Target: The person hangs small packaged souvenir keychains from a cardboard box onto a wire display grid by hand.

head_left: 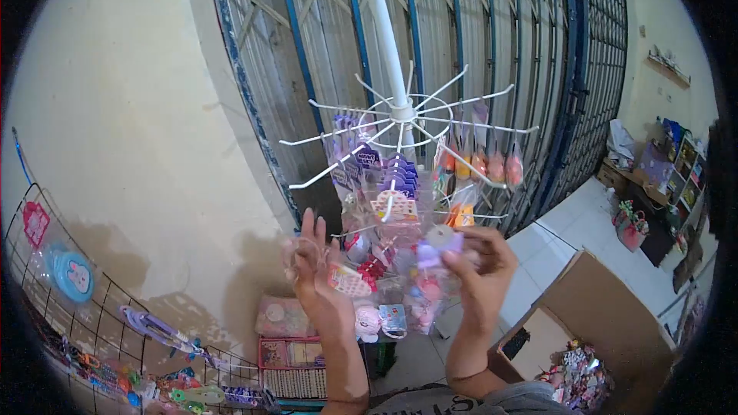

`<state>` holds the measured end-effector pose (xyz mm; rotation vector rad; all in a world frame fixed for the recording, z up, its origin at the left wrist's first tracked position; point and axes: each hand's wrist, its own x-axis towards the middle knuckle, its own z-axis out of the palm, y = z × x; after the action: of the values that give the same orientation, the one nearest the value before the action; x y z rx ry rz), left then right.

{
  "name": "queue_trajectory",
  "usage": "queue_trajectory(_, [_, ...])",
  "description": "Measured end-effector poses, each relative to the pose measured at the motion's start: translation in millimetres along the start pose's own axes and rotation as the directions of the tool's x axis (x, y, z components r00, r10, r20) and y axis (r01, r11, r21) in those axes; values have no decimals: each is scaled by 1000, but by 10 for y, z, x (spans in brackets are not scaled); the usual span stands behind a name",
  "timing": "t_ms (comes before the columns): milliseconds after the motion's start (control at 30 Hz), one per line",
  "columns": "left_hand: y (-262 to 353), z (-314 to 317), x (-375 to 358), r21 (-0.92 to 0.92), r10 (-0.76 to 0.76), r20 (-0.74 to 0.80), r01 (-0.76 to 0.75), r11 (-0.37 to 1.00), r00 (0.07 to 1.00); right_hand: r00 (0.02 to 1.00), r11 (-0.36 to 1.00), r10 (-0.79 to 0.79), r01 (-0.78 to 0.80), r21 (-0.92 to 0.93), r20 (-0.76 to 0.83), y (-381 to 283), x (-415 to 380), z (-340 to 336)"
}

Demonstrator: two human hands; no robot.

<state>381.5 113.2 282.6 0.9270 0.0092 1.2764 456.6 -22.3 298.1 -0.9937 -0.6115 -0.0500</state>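
Note:
My left hand (323, 296) is raised to the left of a white wire display rack (403, 111), its fingers stretched upward and apart. Something clear and thin, like plastic film, shows around those fingers. A polka-dot card packet (350, 280) lies close by that palm, in front of the hanging goods. On the other side, my right hand (484, 269) pinches a small clear packet with a lilac piece (440, 248) between thumb and fingers. Between the hands hang pink and red packaged trinkets (373, 270). Purple-carded packets (400, 177) fill the hook above them.
Orange and pink packets (492, 165) hang on the rack's right. A cardboard box (607, 307) with small packets stands at lower right. A wire grid with accessories (142, 330) spans the lower left, and pink boxes (288, 353) sit below. Behind is a folding metal gate (330, 38).

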Motion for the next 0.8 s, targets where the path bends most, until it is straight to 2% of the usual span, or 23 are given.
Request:
queue_trajectory(67, [-16, 36, 33, -22, -80, 54, 81, 996, 995, 999, 999, -35, 35, -21, 22, 80, 17, 91])
queue_trajectory(133, [-27, 67, 80, -96, -68, 63, 74, 993, 996, 997, 997, -66, 67, -30, 43, 88, 33, 152])
queue_trajectory(200, [-49, 53, 122, -186, -50, 109, 70, 980, 993, 1000, 1000, 15, -15, 1, 13, 52, 57, 186])
queue_trajectory(233, [-45, 65, 139, -188, -56, 112, 77, 979, 992, 996, 995, -94, 94, -22, 9, 128, 102, 154])
queue_trajectory(267, [-42, 87, 159, -199, -36, 171, 71, 978, 985, 995, 995, -96, 96, -27, 3, 91, 108, 140])
queue_trajectory(333, [-53, 125, 185, -215, -20, 235, 72, 974, 972, 999, 999, 12, -13, -39, -30, 0, 110, 114])
queue_trajectory(500, [-72, 193, 189, -292, 18, 255, 60, 954, 967, 988, 990, -125, 119, -70, -87, 31, 89, 20])
queue_trajectory(533, [-81, 197, 184, -294, 13, 262, 67, 953, 965, 895, 896, -428, 402, -190, -127, 114, 97, -40])
queue_trajectory(567, [-88, 199, 176, -334, 16, 264, 76, 939, 964, 712, 708, -691, 632, -314, -126, 153, 102, -82])
queue_trajectory(600, [-94, 205, 167, -372, 18, 267, 86, 924, 964, 708, 705, -694, 632, -320, -131, 127, 101, -98])
queue_trajectory(667, [-108, 220, 142, -360, 17, 274, 86, 929, 962, 526, 364, -848, 661, -656, 59, 65, 99, -118])
queue_trajectory(733, [-115, 226, 112, -332, 25, 274, 71, 940, 961, 521, 360, -853, 635, -684, 35, 96, 129, -40])
queue_trajectory(800, [-118, 229, 93, -311, 28, 289, 66, 948, 957, 521, 316, -850, 619, -719, 75, 117, 155, -18])
